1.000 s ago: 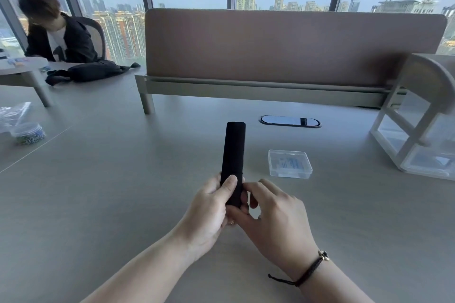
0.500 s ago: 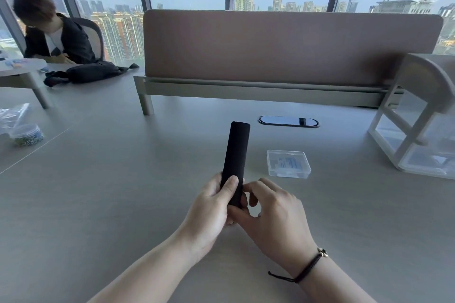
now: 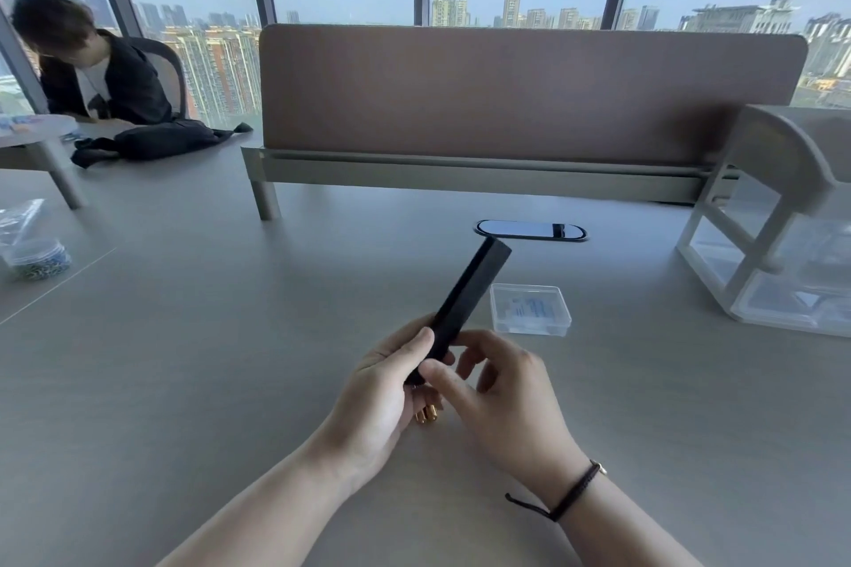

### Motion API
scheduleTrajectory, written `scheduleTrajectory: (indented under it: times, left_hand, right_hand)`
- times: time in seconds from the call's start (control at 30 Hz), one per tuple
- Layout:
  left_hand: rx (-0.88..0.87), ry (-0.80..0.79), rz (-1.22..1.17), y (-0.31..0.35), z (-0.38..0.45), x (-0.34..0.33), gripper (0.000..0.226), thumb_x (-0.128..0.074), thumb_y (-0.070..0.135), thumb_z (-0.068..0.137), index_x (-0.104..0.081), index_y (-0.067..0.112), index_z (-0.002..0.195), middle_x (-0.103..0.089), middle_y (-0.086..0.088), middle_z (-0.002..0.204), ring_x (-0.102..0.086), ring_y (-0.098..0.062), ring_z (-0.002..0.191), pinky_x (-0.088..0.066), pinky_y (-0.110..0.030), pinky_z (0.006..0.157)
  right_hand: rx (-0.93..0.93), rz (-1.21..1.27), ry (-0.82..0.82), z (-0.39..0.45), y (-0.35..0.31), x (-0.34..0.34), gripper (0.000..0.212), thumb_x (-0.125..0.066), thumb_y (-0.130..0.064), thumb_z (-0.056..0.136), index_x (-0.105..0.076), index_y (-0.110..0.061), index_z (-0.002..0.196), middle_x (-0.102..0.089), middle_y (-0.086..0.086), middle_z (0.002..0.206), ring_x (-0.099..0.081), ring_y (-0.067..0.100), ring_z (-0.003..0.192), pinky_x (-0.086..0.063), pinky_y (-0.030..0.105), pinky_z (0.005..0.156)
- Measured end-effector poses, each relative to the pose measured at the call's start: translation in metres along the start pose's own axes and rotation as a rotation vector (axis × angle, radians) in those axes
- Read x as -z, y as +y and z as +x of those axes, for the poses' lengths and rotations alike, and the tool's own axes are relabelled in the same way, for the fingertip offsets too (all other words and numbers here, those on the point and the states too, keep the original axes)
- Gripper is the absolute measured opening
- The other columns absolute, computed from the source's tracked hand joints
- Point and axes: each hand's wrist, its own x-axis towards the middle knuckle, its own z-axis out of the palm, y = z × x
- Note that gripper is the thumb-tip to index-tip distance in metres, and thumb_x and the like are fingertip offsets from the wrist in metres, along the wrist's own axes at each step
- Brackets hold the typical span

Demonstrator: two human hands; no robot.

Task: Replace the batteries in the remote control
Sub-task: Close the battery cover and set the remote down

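Note:
The long black remote control (image 3: 469,295) is held above the grey desk, its far end tilted up and to the right. My left hand (image 3: 382,391) grips its near end, thumb on top. My right hand (image 3: 497,401) touches the same near end with thumb and forefinger, its other fingers curled. Gold-tipped batteries (image 3: 426,415) peek out under my left palm; they are mostly hidden. A small clear plastic box (image 3: 529,309) with something blue and white inside lies on the desk just right of the remote.
A brown divider panel (image 3: 529,92) crosses the desk behind an oval cable port (image 3: 529,230). A white rack (image 3: 778,221) stands at the right. A bag and tub of small parts (image 3: 34,256) sit at the left. Another person (image 3: 92,74) sits at far left.
The remote's far end has swung to the right and it now leans diagonally. My right fingers have loosened from the remote's near end. Batteries now show under my left hand.

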Motion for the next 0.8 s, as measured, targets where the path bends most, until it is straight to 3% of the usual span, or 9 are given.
scheduleTrajectory:
  times: [0.1,0.17,0.3,0.4,0.5,0.57,0.67,0.8]
  left_hand:
    - [-0.005,-0.024,0.005,0.002,0.000,0.000,0.032,-0.051,0.022,0.093,-0.073,0.022,0.117,-0.053,-0.008,0.089,-0.046,-0.029,0.085,-0.033,-0.032,0.058]
    - [-0.006,-0.009,-0.009,0.003,0.001,0.001,0.032,-0.059,0.023,0.085,-0.074,0.021,0.113,-0.055,-0.007,0.089,-0.049,-0.025,0.079,-0.034,-0.031,0.058]
    - [-0.043,-0.018,0.024,-0.002,0.007,0.007,0.035,-0.067,0.020,0.084,-0.071,0.015,0.118,-0.061,-0.015,0.096,-0.051,-0.031,0.085,-0.036,-0.043,0.071]
    - [-0.072,0.016,0.154,-0.001,0.008,0.011,0.031,-0.064,0.026,0.085,-0.071,0.020,0.114,-0.055,-0.011,0.076,-0.047,-0.026,0.068,-0.040,-0.034,0.058]
    - [-0.204,0.299,0.648,0.004,0.013,0.025,0.016,-0.064,0.035,0.087,-0.069,0.030,0.101,-0.059,0.011,0.060,-0.052,-0.011,0.053,-0.039,-0.025,0.052]
    - [-0.215,0.477,0.996,0.006,0.015,0.039,0.013,-0.060,0.036,0.091,-0.062,0.028,0.102,-0.065,0.007,0.068,-0.060,-0.012,0.062,-0.043,-0.024,0.054]
    - [-0.004,0.533,1.332,0.011,0.016,0.054,0.030,-0.046,0.040,0.096,-0.053,0.012,0.101,-0.066,-0.008,0.088,-0.062,-0.032,0.081,-0.049,-0.035,0.068]
    - [0.132,0.528,1.713,0.014,0.009,0.053,0.033,-0.037,0.045,0.097,-0.044,0.013,0.094,-0.068,-0.007,0.099,-0.066,-0.030,0.092,-0.040,-0.032,0.065]
  right_hand:
    - [-0.035,0.152,-0.053,0.001,0.000,0.001,0.028,-0.070,-0.057,0.075,-0.070,-0.038,0.095,-0.066,-0.013,0.071,-0.047,0.004,0.044,-0.034,0.012,0.048]
    - [-0.040,0.207,-0.091,0.002,0.001,0.001,0.025,-0.073,-0.050,0.079,-0.071,-0.034,0.099,-0.067,-0.005,0.069,-0.043,0.003,0.043,-0.034,0.013,0.049]
    - [-0.024,0.246,-0.142,0.001,0.001,0.001,0.018,-0.070,-0.037,0.088,-0.070,-0.035,0.105,-0.072,0.000,0.073,-0.041,0.003,0.043,-0.034,0.014,0.048]
    - [-0.015,0.248,-0.149,0.000,0.001,-0.001,0.018,-0.067,-0.030,0.090,-0.070,-0.036,0.107,-0.069,-0.011,0.068,-0.041,0.004,0.043,-0.034,0.013,0.049]
    - [-0.060,0.180,-0.094,0.002,0.008,-0.003,0.022,-0.069,-0.037,0.088,-0.069,-0.037,0.110,-0.065,-0.013,0.074,-0.047,0.004,0.049,-0.039,0.016,0.054]
    - [-0.112,0.087,-0.052,0.004,0.013,-0.004,0.024,-0.069,-0.042,0.085,-0.069,-0.038,0.109,-0.065,-0.015,0.077,-0.051,0.004,0.055,-0.043,0.018,0.058]
    - [-0.179,-0.031,-0.033,0.007,0.019,-0.004,0.030,-0.070,-0.050,0.082,-0.069,-0.035,0.107,-0.062,-0.013,0.072,-0.052,0.002,0.057,-0.047,0.022,0.062]
    - [-0.168,-0.159,-0.143,0.005,0.016,0.000,0.047,-0.067,-0.068,0.071,-0.064,-0.040,0.109,-0.064,-0.014,0.082,-0.055,0.001,0.065,-0.047,0.024,0.066]
